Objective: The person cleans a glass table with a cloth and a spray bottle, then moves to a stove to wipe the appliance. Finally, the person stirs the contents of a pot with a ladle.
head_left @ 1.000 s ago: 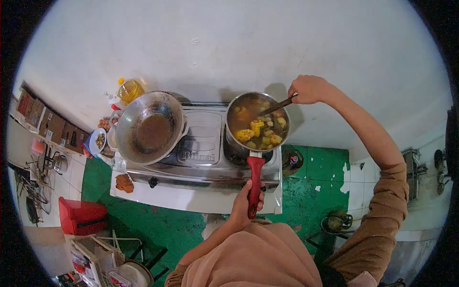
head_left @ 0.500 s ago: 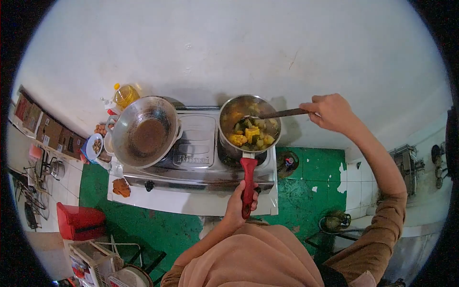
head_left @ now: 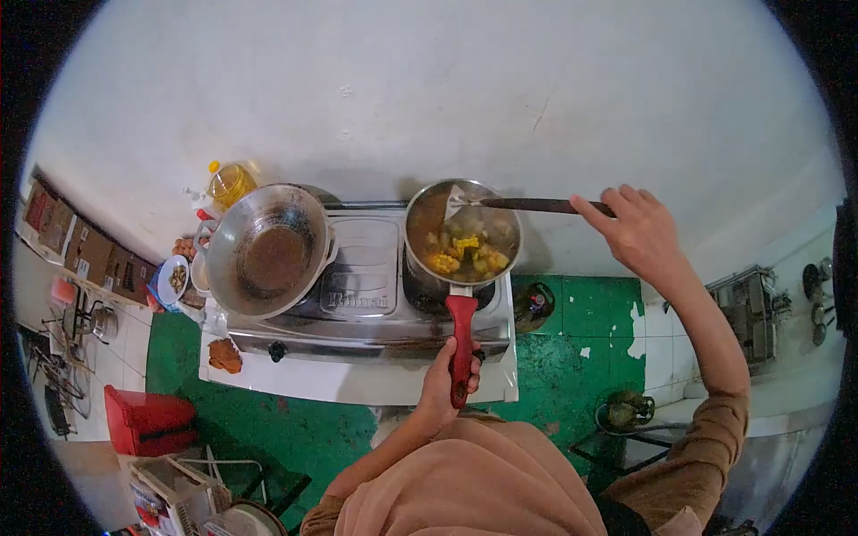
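Note:
My left hand (head_left: 441, 386) is wrapped round the red handle of a saucepan (head_left: 461, 344) that sits on the right burner of the stove. Broth with corn pieces (head_left: 444, 263) and chunks of vegetable fills the pan. With my right hand (head_left: 636, 229) I grip the dark handle of a spatula (head_left: 536, 205), out to the right of the pan. The spatula's pale metal blade shows at the far inner side of the pan, above the food. To the left, a large wok (head_left: 273, 259) with a browned bottom rests on the other burner.
The steel stove (head_left: 360, 259) stands on a white table against the wall. Behind the wok are an oil bottle (head_left: 231, 183), a white plate (head_left: 172, 284) and eggs (head_left: 186, 247). An orange-brown cloth (head_left: 225, 355) lies at the table's front left. A red bin (head_left: 150, 420) stands farther left.
The spatula blade has come up out of the food to the pan's far side. My right hand has shifted slightly right and down, its fingers more raised. My left hand keeps its hold.

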Motion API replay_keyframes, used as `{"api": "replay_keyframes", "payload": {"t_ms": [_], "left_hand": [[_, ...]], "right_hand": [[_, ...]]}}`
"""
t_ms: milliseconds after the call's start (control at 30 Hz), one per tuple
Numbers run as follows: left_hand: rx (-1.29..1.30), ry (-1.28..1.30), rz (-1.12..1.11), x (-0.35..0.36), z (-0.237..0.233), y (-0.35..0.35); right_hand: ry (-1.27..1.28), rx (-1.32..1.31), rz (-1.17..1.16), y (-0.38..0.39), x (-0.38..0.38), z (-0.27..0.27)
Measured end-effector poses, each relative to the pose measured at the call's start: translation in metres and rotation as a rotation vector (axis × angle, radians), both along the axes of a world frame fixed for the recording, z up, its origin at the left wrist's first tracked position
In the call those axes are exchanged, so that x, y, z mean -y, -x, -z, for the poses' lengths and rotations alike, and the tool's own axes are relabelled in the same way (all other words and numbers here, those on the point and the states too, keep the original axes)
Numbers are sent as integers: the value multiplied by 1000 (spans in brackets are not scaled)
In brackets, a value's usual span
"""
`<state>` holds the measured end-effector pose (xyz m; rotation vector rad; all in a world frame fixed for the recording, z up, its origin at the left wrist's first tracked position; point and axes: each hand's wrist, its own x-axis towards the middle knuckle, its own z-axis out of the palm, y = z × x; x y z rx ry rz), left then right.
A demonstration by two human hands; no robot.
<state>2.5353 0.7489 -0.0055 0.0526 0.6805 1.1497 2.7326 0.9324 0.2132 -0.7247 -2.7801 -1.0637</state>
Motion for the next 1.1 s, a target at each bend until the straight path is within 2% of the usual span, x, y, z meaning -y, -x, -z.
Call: {"api": "replay_keyframes", "payload": {"t_ms": [300, 533, 633, 800, 1100], "left_hand": [[-16, 23, -24, 0, 1, -3], [-16, 37, -37, 1, 3, -4], [0, 44, -45, 1, -1, -3], [-27, 56, -46, 1, -2, -5], [31, 27, -23, 1, 3, -3]], "right_hand": [[25, 113, -118, 41, -51, 46], [113, 190, -74, 60, -89, 80], [207, 297, 31, 72, -92, 81], [395, 445, 221, 98, -88, 54], [555, 400, 487, 117, -120, 29]]}}
